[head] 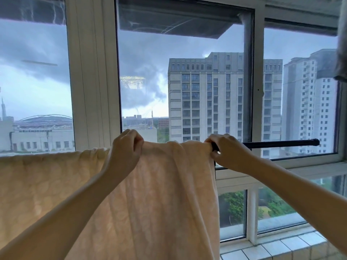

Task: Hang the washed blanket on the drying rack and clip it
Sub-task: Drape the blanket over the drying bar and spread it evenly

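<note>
A cream, patterned blanket (159,194) hangs draped over a black horizontal rack bar (281,143) in front of the window. It covers the bar from the left edge of the view to about the middle. My left hand (125,149) pinches the blanket's top fold over the bar. At the blanket's right edge, where the bare bar begins, my right hand (225,151) grips the cloth. No clip can be made out.
A white-framed window (93,72) stands close behind the bar, with tall buildings outside. A white tiled sill (277,244) runs along the lower right. Grey cloth (341,53) hangs at the upper right edge.
</note>
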`<state>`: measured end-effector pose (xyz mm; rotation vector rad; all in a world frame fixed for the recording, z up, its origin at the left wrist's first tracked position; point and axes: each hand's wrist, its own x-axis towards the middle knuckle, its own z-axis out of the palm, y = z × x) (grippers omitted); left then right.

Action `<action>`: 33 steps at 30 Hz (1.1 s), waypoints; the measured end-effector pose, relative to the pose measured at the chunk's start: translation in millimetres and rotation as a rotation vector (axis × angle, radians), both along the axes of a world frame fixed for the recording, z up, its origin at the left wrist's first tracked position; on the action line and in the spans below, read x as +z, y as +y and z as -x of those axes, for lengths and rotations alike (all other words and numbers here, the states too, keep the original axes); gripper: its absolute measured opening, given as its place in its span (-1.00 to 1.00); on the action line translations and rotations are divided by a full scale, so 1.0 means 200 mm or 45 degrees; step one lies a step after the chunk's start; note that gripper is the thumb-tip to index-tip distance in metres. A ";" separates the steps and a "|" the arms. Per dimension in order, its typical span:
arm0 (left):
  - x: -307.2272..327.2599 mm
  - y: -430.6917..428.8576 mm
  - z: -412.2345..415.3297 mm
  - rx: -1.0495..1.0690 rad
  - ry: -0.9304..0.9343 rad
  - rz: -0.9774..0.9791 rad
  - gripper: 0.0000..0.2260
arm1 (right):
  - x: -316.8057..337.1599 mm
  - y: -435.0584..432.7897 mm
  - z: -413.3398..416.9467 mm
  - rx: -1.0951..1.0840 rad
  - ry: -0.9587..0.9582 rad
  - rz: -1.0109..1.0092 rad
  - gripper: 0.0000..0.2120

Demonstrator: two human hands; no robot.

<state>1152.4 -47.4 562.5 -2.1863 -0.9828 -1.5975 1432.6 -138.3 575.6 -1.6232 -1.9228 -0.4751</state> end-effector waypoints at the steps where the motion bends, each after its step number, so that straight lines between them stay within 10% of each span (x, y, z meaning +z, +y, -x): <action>1: 0.00 0.00 0.01 0.025 -0.009 -0.005 -0.87 | -0.01 0.00 0.00 -0.005 -0.034 -0.007 -0.79; 13: 0.05 0.02 0.08 0.353 -0.039 0.210 -0.93 | -0.10 0.04 0.05 0.081 -0.504 -0.373 -0.52; 21: 0.04 -0.14 -0.18 -0.181 0.260 0.238 -0.87 | -0.06 0.04 0.06 0.131 -0.572 -0.343 -0.63; 33: 0.07 -0.07 -0.03 0.102 0.088 0.141 -0.96 | 0.10 0.12 0.18 0.433 0.026 -0.219 -0.85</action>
